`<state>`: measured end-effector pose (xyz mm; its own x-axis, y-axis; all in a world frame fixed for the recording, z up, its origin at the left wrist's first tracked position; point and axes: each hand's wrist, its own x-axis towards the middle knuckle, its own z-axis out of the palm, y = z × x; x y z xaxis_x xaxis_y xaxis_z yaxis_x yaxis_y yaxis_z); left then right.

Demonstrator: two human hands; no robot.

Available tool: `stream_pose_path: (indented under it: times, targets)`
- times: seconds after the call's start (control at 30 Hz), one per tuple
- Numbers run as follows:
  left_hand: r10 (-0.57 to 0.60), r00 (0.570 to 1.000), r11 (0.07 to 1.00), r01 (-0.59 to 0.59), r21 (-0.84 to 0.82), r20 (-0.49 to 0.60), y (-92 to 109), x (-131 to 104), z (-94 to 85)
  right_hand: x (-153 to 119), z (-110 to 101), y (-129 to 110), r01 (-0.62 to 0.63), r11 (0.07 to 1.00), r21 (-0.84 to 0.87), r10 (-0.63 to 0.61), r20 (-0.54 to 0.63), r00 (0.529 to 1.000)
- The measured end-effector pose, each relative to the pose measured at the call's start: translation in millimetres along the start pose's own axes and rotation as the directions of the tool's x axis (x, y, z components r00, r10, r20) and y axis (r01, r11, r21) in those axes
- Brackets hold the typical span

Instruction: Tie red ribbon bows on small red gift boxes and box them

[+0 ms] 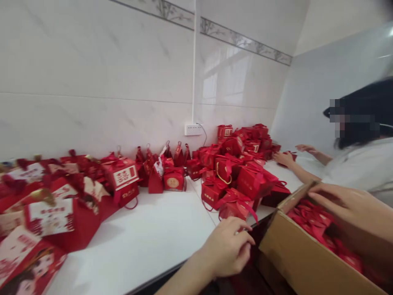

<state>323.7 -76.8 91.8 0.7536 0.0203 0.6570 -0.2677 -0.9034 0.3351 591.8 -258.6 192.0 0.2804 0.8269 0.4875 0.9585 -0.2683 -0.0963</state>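
Red gift boxes (86,230) crowd the white table (153,233) from 8 o'clock to a ribboned pile near 3; at 5 the left hand (230,246) is half curled before that pile (contents, if any, hidden); at 3 a co-worker's hands (307,148) work at another; at 4 a cardboard carton (313,258) holds red ribboned pieces; the right hand (353,209) arches over its mouth, grip unclear.

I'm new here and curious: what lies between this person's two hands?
In the head view, a corner of the cardboard box lies between the left hand and right hand.
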Motion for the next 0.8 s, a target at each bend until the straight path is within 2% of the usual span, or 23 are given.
stream_pose_path:
  times: [0.07,0.1,0.2,0.27,0.37,0.43,0.5,0.57,0.63,0.73,0.8]
  targets:
    - [-0.062,0.998,0.997,0.062,0.055,0.007,-15.1,-25.7,-23.3,20.3,12.3,-53.9,0.026,0.998,0.065,-0.034,0.139,0.990]
    - [-0.121,0.993,0.990,0.120,0.074,0.011,-23.9,-39.9,-34.8,26.2,21.2,-79.4,0.069,0.992,0.104,-0.090,0.209,0.974]
    - [-0.342,0.940,0.932,0.339,0.125,0.002,-53.8,-81.9,-69.4,33.0,51.4,-144.1,0.218,0.959,0.181,-0.272,0.373,0.887]
    - [-0.428,0.903,0.889,0.428,0.164,-0.036,-75.2,-104.4,-92.0,35.3,68.9,-175.4,0.296,0.930,0.217,-0.362,0.416,0.834]
    - [-0.488,0.868,0.844,0.497,0.201,-0.095,-106.9,-123.8,-119.3,43.3,87.4,-205.8,0.369,0.895,0.251,-0.445,0.436,0.783]
    - [-0.513,0.846,0.821,0.533,0.206,-0.146,-126.6,-127.4,-128.9,51.5,97.2,-216.5,0.401,0.878,0.260,-0.478,0.446,0.757]
    - [-0.535,0.814,0.794,0.576,0.196,-0.224,-143.7,-125.9,-130.2,60.7,107.9,-221.0,0.426,0.869,0.251,-0.495,0.454,0.741]
    - [-0.553,0.773,0.765,0.619,0.179,-0.310,-155.9,-122.6,-124.5,70.3,120.1,-220.5,0.433,0.873,0.227,-0.487,0.458,0.743]
    - [-0.558,0.752,0.754,0.636,0.164,-0.352,-161.3,-120.6,-115.9,81.0,131.6,-216.4,0.426,0.884,0.191,-0.465,0.446,0.765]
    - [-0.530,0.793,0.791,0.590,0.161,-0.301,-157.4,-122.0,-105.9,102.0,139.0,-204.7,0.414,0.903,0.112,-0.424,0.382,0.821]
    - [-0.487,0.842,0.832,0.528,0.172,-0.231,-151.1,-124.6,-103.8,120.4,134.3,-192.8,0.346,0.938,-0.015,-0.325,0.307,0.895]
